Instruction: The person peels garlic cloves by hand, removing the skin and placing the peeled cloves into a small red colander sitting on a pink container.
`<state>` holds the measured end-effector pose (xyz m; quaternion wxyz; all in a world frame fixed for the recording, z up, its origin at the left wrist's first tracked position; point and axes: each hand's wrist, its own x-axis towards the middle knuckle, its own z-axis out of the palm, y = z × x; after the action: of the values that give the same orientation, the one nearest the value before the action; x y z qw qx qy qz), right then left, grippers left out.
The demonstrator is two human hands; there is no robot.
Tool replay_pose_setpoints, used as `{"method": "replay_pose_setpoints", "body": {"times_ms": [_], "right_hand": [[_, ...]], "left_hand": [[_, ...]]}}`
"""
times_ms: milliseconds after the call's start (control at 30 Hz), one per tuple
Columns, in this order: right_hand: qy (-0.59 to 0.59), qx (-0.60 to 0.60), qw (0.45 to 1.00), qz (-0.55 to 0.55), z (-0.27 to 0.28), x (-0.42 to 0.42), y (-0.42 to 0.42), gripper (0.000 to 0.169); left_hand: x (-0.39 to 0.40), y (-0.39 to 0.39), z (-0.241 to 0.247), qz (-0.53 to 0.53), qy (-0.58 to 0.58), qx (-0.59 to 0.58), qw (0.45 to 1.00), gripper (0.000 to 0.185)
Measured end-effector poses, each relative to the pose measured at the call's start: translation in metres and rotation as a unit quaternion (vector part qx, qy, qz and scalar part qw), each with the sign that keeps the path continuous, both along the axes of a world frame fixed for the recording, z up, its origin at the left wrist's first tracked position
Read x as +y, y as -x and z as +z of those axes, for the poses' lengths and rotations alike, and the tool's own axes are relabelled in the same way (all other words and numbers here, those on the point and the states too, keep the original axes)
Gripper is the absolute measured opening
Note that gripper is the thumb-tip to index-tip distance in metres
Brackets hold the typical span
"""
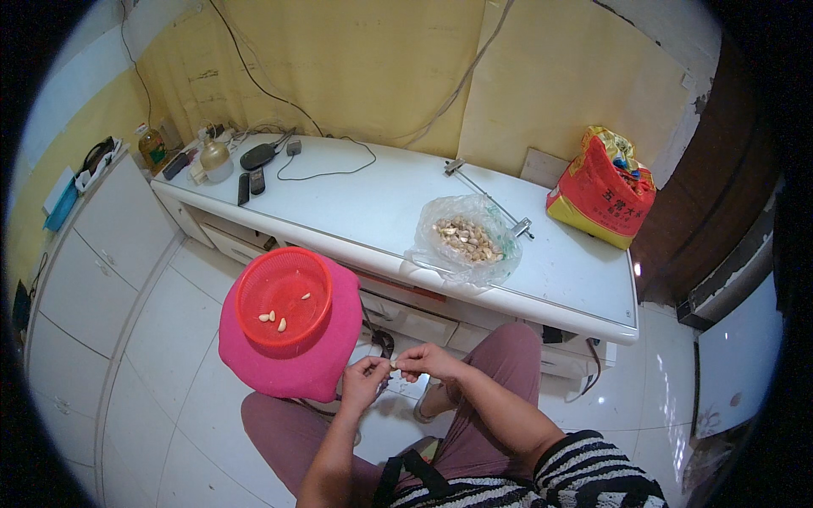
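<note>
My left hand (364, 381) and my right hand (430, 363) meet between my knees, fingertips pinched together on one small garlic clove (393, 365). Most of the clove is hidden by the fingers. Left of them, a red plastic strainer basket (286, 254) rests on a stool with a pink cover (244, 355). Several peeled garlic cloves (281, 324) lie on the basket's bottom. Ahead on the white cabinet, an open clear plastic bag (438, 209) holds a heap of unpeeled garlic cloves (469, 240).
The low white cabinet (381, 190) carries a red and yellow rice sack (603, 197), a metal rod with clamps (489, 198), remote controls (256, 181), a black device with a cord (257, 157) and a pump bottle (216, 159). An oil bottle (152, 150) stands at far left.
</note>
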<state>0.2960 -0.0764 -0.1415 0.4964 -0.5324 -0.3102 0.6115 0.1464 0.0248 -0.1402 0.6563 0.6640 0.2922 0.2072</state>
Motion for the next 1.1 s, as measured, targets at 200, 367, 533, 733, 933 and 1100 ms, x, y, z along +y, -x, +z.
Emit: {"method": "replay_pose_setpoints", "body": {"times_ms": [200,367,533,733,933,1100], "right_hand": [[0.015,0.000,1.000,0.018,-0.001,-0.004,-0.004,0.016],[0.023,-0.016,0.999,0.022,-0.001,-0.004,-0.003,0.015],[0.020,-0.012,1.000,0.012,-0.005,-0.004,-0.003,0.015],[0.027,-0.002,0.999,0.017,-0.002,-0.005,-0.003,0.015],[0.027,-0.007,1.000,-0.002,-0.003,-0.002,0.000,0.014],[-0.036,-0.078,0.996,-0.035,-0.008,0.000,0.006,0.017]], "left_hand": [[0.001,0.003,0.003,-0.055,0.026,0.019,0.998,0.013],[0.001,0.004,0.000,-0.060,0.016,0.031,0.998,0.013],[0.000,0.004,0.001,-0.060,0.046,0.025,0.997,0.014],[0.001,0.005,0.006,-0.070,0.057,0.027,0.995,0.014],[0.000,0.004,-0.005,-0.052,0.032,0.029,0.998,0.013],[-0.003,0.001,-0.006,-0.026,0.010,0.037,0.999,0.012]]}}
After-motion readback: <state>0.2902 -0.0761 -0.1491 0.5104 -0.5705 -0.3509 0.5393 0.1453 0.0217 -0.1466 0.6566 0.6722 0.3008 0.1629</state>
